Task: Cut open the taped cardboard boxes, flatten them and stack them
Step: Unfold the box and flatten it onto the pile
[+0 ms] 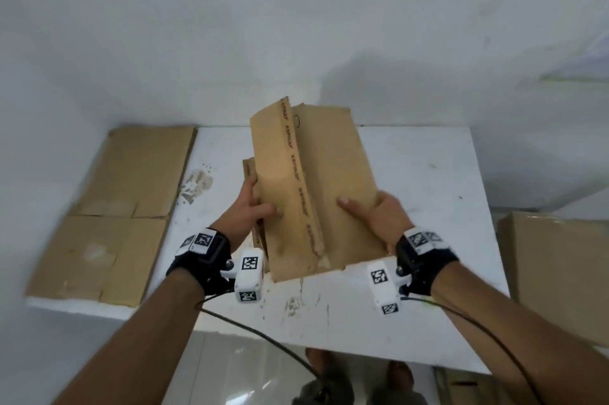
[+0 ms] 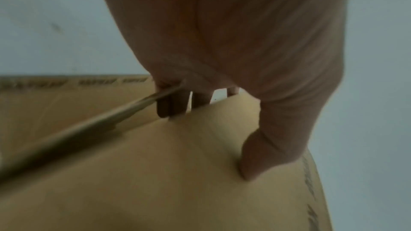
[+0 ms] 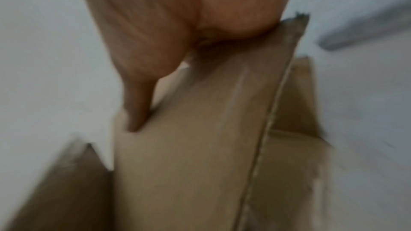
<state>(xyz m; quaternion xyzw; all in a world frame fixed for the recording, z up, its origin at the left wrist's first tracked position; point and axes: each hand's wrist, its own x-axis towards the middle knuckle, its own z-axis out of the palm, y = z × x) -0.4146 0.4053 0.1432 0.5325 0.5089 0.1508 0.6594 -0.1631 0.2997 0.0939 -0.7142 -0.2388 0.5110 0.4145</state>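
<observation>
**Both hands on the box, held up over the table**

Here's the cardboard box point(image 1: 309, 187), partly collapsed and tilted, lifted above the middle of the white table point(image 1: 412, 174). A strip of printed brown tape point(image 1: 298, 174) runs lengthwise down its upper face, from the far end to the near edge, and that near edge looks ragged where the tape ends.

The left hand point(image 1: 252, 203) grips the box on its left side: thumb laid across the top panel, fingers wrapped round the edge and out of sight underneath. The left wrist view confirms it, with the thumb point(image 2: 262, 150) pressing on the broad face and the fingers point(image 2: 175, 101) curled over the far rim beside a loose flap.

The right hand point(image 1: 375, 216) grips the right side the same way, thumb on top, palm against the edge, fingers tucked below. In the right wrist view, blurred as it is, the thumb point(image 3: 138, 101) lies on the panel and the heel of the hand sits on the corner of the cardboard point(image 3: 189, 147).

Off to the left, a flattened box point(image 1: 115, 213) lies flat, covering the left part of the table and reaching to its near-left edge. On the right, well apart from the hands, another cardboard box point(image 1: 560, 272) stands beside the table. Each wrist wears a dark strap carrying a white camera unit with black-and-white markers, cables trailing towards the person.
</observation>
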